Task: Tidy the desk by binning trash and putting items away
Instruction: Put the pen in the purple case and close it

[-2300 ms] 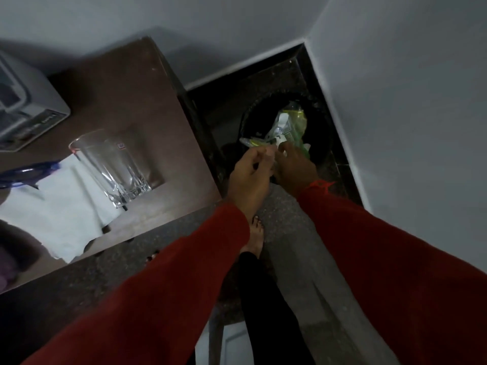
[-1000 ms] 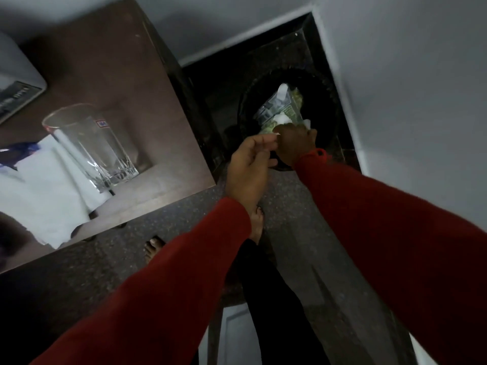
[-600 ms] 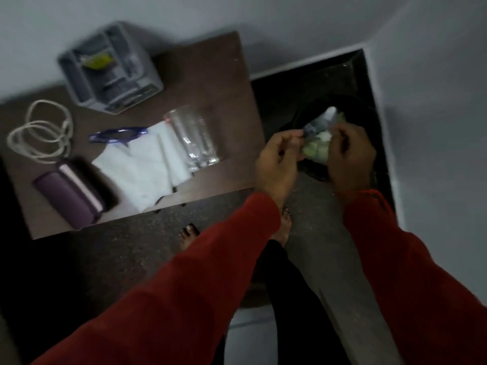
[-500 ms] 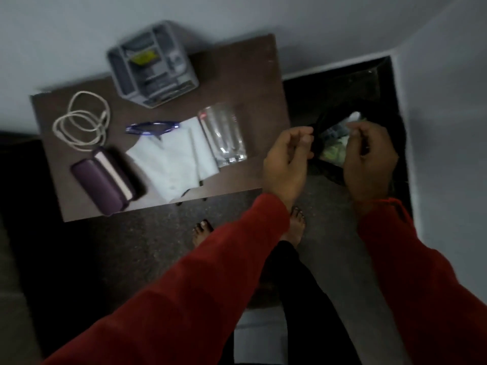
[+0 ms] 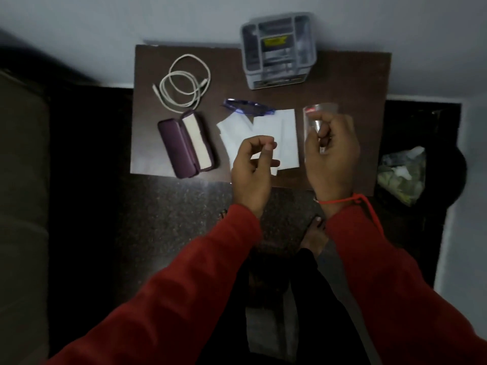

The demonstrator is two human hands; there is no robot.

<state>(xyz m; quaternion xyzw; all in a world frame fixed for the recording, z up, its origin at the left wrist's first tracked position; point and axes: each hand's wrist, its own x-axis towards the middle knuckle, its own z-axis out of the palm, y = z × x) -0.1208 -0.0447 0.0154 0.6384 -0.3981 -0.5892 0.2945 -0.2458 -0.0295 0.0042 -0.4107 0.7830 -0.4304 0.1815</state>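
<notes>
So the wrapper trash is done: a moment ago both hands were over the round black bin (image 5: 459, 164) on the floor to the right of the desk, and now the crumpled green and clear plastic wrappers (image 5: 402, 171) sit inside it and the view has swung back over the dark brown wooden desk (image 5: 350, 83). Both hands are back above the front edge with nothing in them. The left hand (image 5: 251, 171) hangs loosely curled, thumb and fingers near each other but pinching nothing, over the white paper napkin (image 5: 263, 133). The right hand (image 5: 332, 156) is half curled in front of the clear drinking glass (image 5: 320, 111); honestly I can't tell if it touches it. Still to sort, I'd say: the coiled white cable (image 5: 184, 83), the open purple glasses case (image 5: 187, 144), the blue-framed glasses (image 5: 247, 108) lying on the napkin's far edge, all well apart. The grey plastic organiser (image 5: 278, 48) sits at the back by the wall. The glass stands close to the napkin, so go gently; there's open desk to its right.
</notes>
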